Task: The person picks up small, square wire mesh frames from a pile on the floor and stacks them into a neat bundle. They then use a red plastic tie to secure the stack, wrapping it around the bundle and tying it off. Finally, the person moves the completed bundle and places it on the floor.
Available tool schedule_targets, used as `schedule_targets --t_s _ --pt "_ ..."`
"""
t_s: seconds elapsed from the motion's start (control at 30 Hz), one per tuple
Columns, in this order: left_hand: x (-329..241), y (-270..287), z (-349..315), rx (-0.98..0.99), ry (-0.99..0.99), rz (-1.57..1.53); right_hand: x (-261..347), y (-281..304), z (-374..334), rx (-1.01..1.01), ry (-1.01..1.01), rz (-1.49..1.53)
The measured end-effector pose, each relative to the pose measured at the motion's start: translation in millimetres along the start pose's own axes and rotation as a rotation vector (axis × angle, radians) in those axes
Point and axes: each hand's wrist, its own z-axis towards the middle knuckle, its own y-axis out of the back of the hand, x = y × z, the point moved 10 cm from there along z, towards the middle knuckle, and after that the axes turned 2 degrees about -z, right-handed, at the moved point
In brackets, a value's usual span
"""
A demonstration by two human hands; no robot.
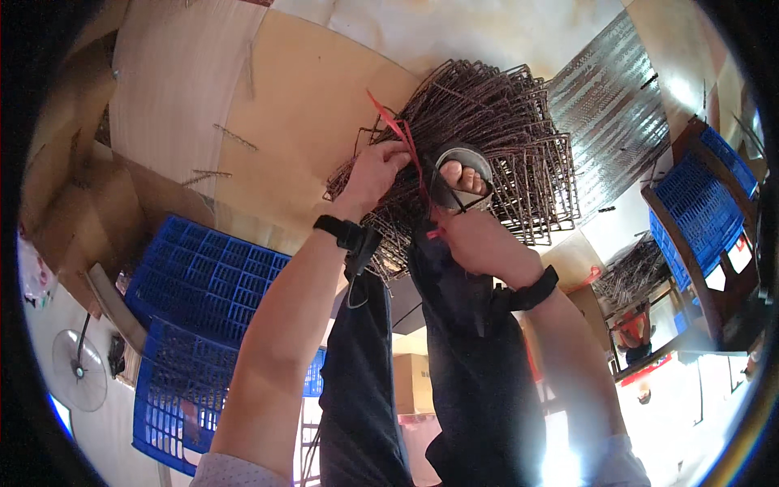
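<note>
A thick bundle of dark, twisted, bent wire rods lies on the floor. My foot in a dark sandal presses on top of it. A red plastic strap runs across the bundle beside the foot, one loose end sticking up at the far left. My left hand is closed at the bundle's left side, its fingertips pinching the strap. My right hand, closed near the foot's heel, grips the strap's near part, of which a short red piece shows by the fingers. The strap's path under the bundle is hidden.
Stacked blue plastic crates stand at the left, near a fan. A wooden chair with a blue crate is at the right, beside another wire pile. Cardboard sheets and a ridged metal sheet cover the floor.
</note>
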Motion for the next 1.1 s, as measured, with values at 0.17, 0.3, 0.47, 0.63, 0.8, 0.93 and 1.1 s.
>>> schedule_targets --t_s 0.17,0.3,0.47,0.63,0.8,0.93,1.1 --pt "1.6 -10.7 -4.4 -0.076 -0.009 0.153 1.7 7.8 4.4 0.001 0.114 0.106" --pt "-3.7 -10.4 -6.6 -0.199 -0.001 -0.145 2.3 11.6 4.1 0.041 0.132 0.144" --pt "2.3 -4.9 -15.1 -0.206 0.005 -0.347 0.9 21.2 7.8 0.096 0.171 0.224" --pt "-0.2 -10.9 -7.2 -0.107 0.043 -0.541 -16.6 21.5 11.7 0.274 0.112 0.133" --pt "-30.2 -12.7 0.6 0.041 -0.151 -0.09 -13.3 32.4 2.6 0.179 0.075 0.233" --pt "-12.1 -6.5 6.8 0.054 -0.077 -0.08 -10.5 38.6 -2.7 0.093 0.098 0.235" --pt "-4.9 -12.7 17.9 0.091 -0.14 -0.145 -10.7 32.8 -2.9 0.116 0.064 0.285"
